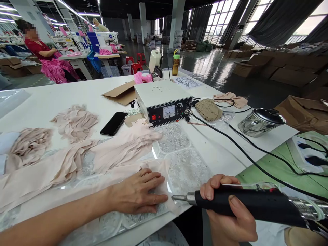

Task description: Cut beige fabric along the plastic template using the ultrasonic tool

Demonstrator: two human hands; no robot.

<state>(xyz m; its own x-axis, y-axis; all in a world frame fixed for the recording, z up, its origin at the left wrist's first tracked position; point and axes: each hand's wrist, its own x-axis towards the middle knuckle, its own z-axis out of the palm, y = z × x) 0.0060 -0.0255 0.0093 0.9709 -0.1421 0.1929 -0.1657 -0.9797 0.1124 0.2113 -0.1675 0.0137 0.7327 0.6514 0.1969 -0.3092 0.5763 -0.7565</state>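
My left hand (pixel 142 193) lies flat with its fingers stretched out, pressing a thin beige fabric piece (pixel 165 169) onto a clear-covered, marble-patterned board (pixel 189 167). My right hand (pixel 228 208) is wrapped round the black body of a handheld ultrasonic welding gun (pixel 246 201). Its pointed metal tip is at the fabric's right edge, just beside my left fingertips; I cannot tell whether it touches. Beyond my left hand, layered beige fabric pieces (pixel 125 143) spread over the board. More beige strips (pixel 51 171) lie to the left, near a crumpled heap (pixel 75 123).
A white control box (pixel 164 92) with a dial stands at the back, its black cable (pixel 230 140) running right. Around it are a phone (pixel 114 123), brown card templates (pixel 208 109), a lidded steel cup (pixel 261 122) and a bottle (pixel 175 63). A co-worker (pixel 38 48) sits far left.
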